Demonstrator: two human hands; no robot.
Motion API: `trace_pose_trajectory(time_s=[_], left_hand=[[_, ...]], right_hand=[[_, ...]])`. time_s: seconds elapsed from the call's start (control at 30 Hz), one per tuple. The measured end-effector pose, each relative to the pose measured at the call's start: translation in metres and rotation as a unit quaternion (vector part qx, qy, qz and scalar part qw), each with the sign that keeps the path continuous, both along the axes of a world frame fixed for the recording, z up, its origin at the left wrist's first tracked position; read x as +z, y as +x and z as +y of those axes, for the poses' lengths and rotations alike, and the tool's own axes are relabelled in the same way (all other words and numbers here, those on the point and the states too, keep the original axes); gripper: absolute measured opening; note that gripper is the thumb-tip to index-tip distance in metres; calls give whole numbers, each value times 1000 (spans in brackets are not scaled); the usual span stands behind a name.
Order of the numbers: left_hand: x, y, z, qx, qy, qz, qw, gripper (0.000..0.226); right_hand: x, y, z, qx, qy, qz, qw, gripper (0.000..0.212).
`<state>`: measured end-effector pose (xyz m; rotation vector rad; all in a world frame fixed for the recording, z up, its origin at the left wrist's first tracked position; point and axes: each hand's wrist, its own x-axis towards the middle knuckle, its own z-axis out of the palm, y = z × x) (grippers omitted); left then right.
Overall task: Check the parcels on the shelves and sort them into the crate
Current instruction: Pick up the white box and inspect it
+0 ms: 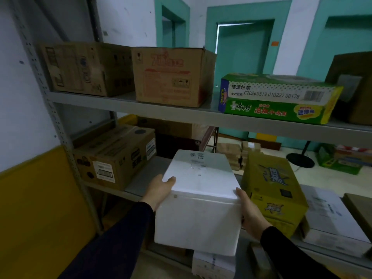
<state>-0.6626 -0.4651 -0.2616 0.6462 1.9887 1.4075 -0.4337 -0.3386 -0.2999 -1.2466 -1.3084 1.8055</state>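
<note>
A white foam box with dark handwriting on its lid is held between both hands in front of the middle shelf. My left hand grips its left side with the thumb hooked over the lid edge. My right hand grips its right side, thumb at the lid's corner. The box juts out past the shelf's front edge. No crate is in view.
A brown carton stands left of the box and a yellow carton right of it, then a white parcel. On the upper shelf sit two brown cartons and a green noodle carton. Another white parcel lies below.
</note>
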Motion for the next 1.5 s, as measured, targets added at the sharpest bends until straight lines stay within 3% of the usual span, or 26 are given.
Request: trace_pose_trajectory(time_s=[0.13, 0.47, 0.7, 1.03, 1.5], left_hand=[[-17, -41, 45, -34, -13, -14, 999, 37], [-59, -141, 152, -119, -16, -39, 992, 22], [-96, -157, 181, -151, -48, -29, 987, 22], [-128, -150, 190, -189, -96, 0, 977, 56], [-135, -148, 194, -172, -142, 23, 975, 72]], right_hand=[[-21, -35, 34, -33, -15, 3, 999, 32], [-61, -119, 112, -89, -10, -55, 994, 27], [-93, -132, 135, -117, -47, -69, 990, 28], [-136, -119, 144, -102, -76, -69, 990, 53], [-139, -118, 141, -106, -54, -74, 990, 52]])
